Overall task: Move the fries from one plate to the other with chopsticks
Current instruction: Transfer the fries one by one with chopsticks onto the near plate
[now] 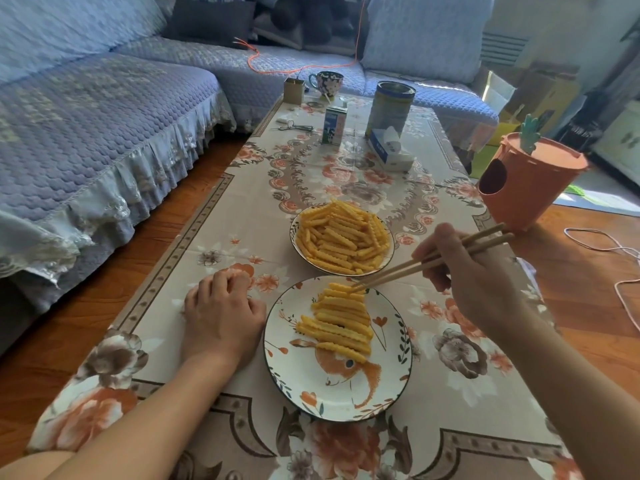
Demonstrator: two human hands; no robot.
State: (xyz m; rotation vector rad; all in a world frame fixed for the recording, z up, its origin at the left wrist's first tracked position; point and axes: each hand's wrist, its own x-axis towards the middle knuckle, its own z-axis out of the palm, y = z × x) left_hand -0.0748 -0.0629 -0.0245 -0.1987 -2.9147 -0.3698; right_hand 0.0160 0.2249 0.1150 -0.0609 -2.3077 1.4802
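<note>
On the near plate (391, 368), the chopsticks (426, 263) touch their tips to the topmost fry in a neat row of fries (341, 323) (crinkle-cut, lying crosswise). The right hand (474, 282) grips them, sticks nearly closed. At twelve o'clock sits the far plate (293, 233), heaped. At nine o'clock the left hand (221, 313) rests on the tablecloth (346, 168), fingers loosely curled.

The setting was a home living room. A blue quilted corner sofa (104, 133) ran along the left and far sides of a low table (242, 375) under a floral cloth, on a wooden floor (588, 289). A mug (326, 83), milk carton (334, 125) and tissue box (389, 148) stood at the table's far end.
</note>
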